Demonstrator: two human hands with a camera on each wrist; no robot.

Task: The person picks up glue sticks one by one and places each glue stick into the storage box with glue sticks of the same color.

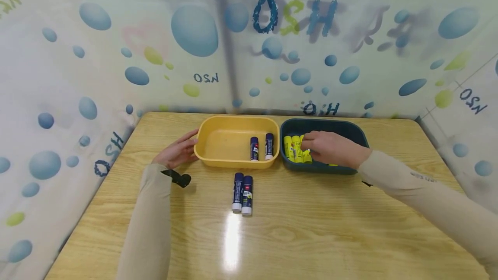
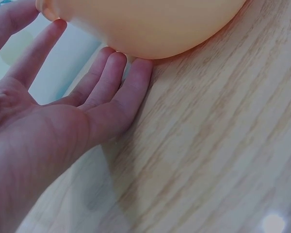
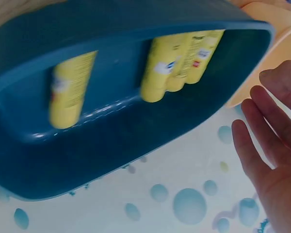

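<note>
My left hand (image 1: pixel 178 152) rests its fingertips against the left end of a yellow plastic bin (image 1: pixel 229 164); in the left wrist view the fingers (image 2: pixel 117 73) touch its outer wall and rim. Two navy glue sticks (image 1: pixel 254 148) stand at the bin's right side. Over the dark blue bin (image 1: pixel 311 168) hovers my right hand (image 1: pixel 330 147), its fingers loosely bent near several yellow glue sticks (image 1: pixel 292 148). The right wrist view shows nothing between those fingers (image 3: pixel 262 131). Three yellow sticks lie side by side; another yellow stick (image 3: pixel 72 90) lies apart.
Two more navy glue sticks (image 1: pixel 242 195) with white ends lie together on the wooden table (image 1: pixel 311 228), in front of the yellow bin. The bins stand side by side. A curtain with blue bubbles (image 1: pixel 194 29) hangs behind and along the sides.
</note>
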